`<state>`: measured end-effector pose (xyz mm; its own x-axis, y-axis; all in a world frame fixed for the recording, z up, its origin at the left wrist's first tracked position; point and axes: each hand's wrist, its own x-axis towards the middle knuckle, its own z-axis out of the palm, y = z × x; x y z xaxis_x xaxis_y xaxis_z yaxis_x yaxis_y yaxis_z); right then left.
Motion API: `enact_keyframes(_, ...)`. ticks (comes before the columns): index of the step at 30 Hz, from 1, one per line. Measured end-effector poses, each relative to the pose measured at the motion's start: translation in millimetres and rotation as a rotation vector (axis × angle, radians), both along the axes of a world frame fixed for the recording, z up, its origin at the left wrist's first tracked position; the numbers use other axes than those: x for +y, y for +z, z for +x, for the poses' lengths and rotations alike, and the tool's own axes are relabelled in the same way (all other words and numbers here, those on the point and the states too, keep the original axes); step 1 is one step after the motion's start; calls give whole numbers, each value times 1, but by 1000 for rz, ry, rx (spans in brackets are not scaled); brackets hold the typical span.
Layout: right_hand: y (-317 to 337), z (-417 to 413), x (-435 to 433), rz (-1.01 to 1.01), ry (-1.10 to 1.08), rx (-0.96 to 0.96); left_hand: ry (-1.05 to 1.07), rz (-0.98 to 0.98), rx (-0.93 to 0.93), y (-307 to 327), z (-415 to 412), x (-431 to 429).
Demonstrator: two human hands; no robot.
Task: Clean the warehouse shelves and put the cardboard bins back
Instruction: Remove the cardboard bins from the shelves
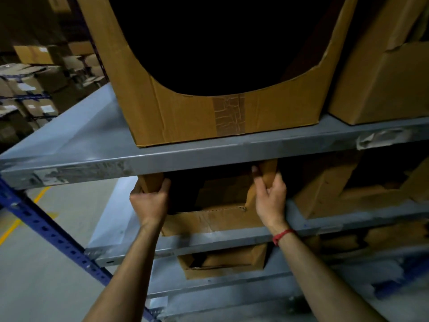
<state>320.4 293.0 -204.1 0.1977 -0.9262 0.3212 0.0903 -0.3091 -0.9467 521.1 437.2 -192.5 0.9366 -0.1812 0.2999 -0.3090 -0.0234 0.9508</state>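
Head view: we look forward and down at a grey metal rack, with both our bare forearms reaching in to its middle level.
Left hand: we grip the left front corner of the cardboard bin, fingers curled round the upright card.
Right hand: we clasp the bin's right front corner, the card pinched between thumb and fingers.
Wrist: a red thread band circles our right wrist.
Cardboard bin: it sits on the middle shelf, right under the upper shelf. Its cut-down front wall faces us near the shelf's front edge, and its inside is too dark for us to read.
Upper bin: a large open-fronted carton stands on the upper shelf, a strip of brown tape down its front.
Neighbours: a closed box stands just beside the upper bin. Another torn bin is beside ours on the middle shelf.
Lower bin: one more carton shows on the level below.
Frame: a blue perforated upright slants along the rack's left side.
Background: we see stacked cartons far left and a yellow floor line.
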Motion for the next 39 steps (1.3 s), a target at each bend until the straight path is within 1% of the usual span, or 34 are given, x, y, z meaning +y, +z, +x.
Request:
enact_keyframes(5, 8, -7, 2, 36, 64, -24, -44, 12, 112, -2, -10, 4)
enact_keyframes(9, 8, -8, -1, 57, 102, -11, -123, 34, 128, 1, -16, 11)
enact_keyframes(15, 10, -12, -12, 99, 86, 11, -179, 24, 105, 6, -27, 7)
enact_keyframes(19, 13, -18, -12, 130, 135, 25, -139, 9, 77, -4, -32, 5)
enact_keyframes(22, 6, -24, -11, 146, 179, 77, -74, -7, 127, -27, -47, 5)
enact_keyframes(26, -24, -43, -7, 162, 259, 168, -16, 58, 188, -54, -87, 7)
enact_keyframes(28, -39, -54, -6, 223, 292, 192, 2, 70, 243, -62, -109, 4)
enact_keyframes(30, -57, -68, -8, 283, 320, 202, -47, 98, 281, -71, -137, -5)
enact_keyframes(34, -80, -103, -18, 250, 357, 228, -211, 181, 321, -91, -203, -35)
enact_keyframes(37, -91, -136, -26, 281, 321, 198, -387, 167, 291, -111, -243, -59)
enact_keyframes(39, -96, -159, -29, 301, 290, 167, -467, 153, 324, -118, -265, -75)
